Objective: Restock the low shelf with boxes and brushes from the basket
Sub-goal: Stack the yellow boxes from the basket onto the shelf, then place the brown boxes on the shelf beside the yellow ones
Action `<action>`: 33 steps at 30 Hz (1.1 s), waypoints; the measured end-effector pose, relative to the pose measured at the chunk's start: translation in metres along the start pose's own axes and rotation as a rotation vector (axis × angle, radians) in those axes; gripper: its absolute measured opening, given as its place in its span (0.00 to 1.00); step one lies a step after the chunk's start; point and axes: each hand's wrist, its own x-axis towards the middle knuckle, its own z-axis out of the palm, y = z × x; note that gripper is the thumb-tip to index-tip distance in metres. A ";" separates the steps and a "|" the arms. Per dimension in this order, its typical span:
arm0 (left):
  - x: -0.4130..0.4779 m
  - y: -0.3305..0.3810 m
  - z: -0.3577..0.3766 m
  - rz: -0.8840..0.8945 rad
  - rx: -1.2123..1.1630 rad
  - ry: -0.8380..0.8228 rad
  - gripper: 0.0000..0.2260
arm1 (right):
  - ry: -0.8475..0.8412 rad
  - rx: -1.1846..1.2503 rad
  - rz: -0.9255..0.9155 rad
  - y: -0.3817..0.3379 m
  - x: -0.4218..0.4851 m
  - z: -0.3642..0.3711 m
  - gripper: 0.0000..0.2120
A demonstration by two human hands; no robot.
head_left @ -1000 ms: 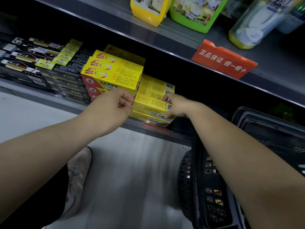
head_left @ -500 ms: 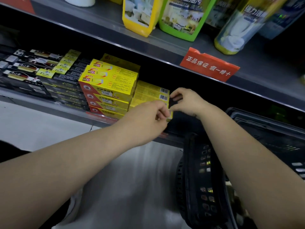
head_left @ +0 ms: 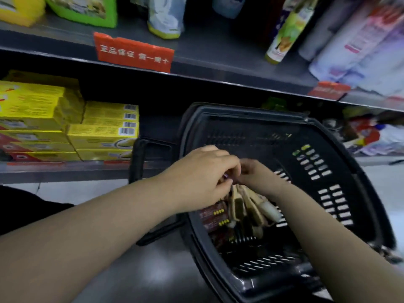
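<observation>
both hands have left the yellow boxes (head_left: 102,130) on the low shelf (head_left: 65,171) at the left of the frame and now meet over the black basket (head_left: 328,167) at centre right. left hand (head_left: 196,178) and right hand (head_left: 258,176) are touching, fingers curled together around the top ends of a bunch of tan brushes (head_left: 242,206) that hangs down into the basket. it is blurred, so which fingers pinch which brush cannot be told. dark red boxes (head_left: 214,217) lie in the basket just left of the brushes. an orange sign (head_left: 133,51) sits on the upper shelf edge.
</observation>
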 end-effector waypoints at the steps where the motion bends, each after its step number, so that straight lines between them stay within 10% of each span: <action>1: 0.004 0.002 0.005 0.005 0.021 -0.009 0.08 | -0.014 -0.161 0.030 0.016 0.005 0.006 0.07; 9: 0.006 -0.024 0.013 -0.083 0.172 -0.182 0.07 | -0.364 -0.804 0.040 0.062 0.058 0.070 0.32; 18: 0.014 -0.033 0.016 -0.091 0.234 -0.253 0.08 | -0.449 -1.129 0.035 0.082 0.090 0.091 0.25; 27: 0.029 -0.024 0.015 -0.414 -0.164 -0.009 0.18 | 0.093 -0.410 -0.239 0.056 0.020 -0.028 0.21; 33: 0.037 -0.010 0.018 -0.635 -0.675 -0.182 0.20 | 0.350 -0.039 -0.482 0.031 -0.030 -0.033 0.27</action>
